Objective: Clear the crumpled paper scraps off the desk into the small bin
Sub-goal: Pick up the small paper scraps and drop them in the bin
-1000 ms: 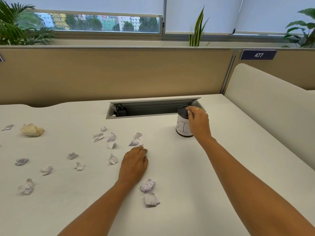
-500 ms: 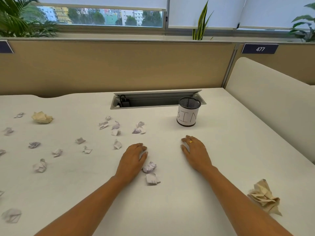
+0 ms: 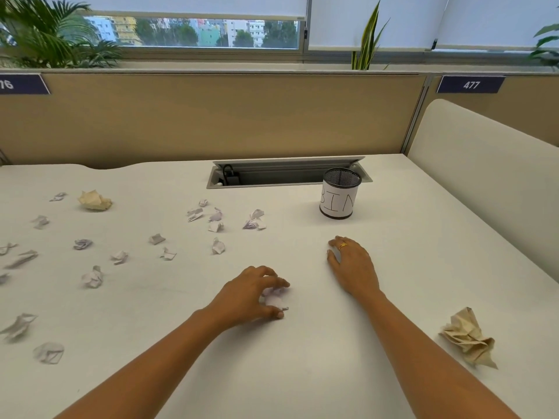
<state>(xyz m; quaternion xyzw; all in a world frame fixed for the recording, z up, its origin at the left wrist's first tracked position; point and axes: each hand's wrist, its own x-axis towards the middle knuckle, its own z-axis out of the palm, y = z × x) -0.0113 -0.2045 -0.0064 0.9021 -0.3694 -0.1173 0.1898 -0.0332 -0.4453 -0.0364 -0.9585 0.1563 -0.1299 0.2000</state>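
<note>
A small black mesh bin [image 3: 340, 193] with a white "BIN" label stands upright at the back of the white desk [image 3: 302, 358]. My left hand [image 3: 248, 294] curls over two white crumpled scraps [image 3: 274, 299] near the desk's middle, fingers and thumb closing around them. My right hand [image 3: 352, 266] rests flat on the desk in front of the bin, holding nothing. Several white scraps [image 3: 216, 226] lie scattered over the left half. A tan crumpled ball [image 3: 94, 201] sits at far left, another tan wad [image 3: 467, 335] at near right.
An open cable tray [image 3: 272, 175] is sunk into the desk just behind and left of the bin. A tan partition [image 3: 211, 116] closes the back, and a cream divider [image 3: 484, 164] runs along the right side. Plants stand on the sill.
My right hand left the bin and came down flat on the desk. My left hand slid back toward me and closed over the two nearest scraps. The view tilted down slightly.
</note>
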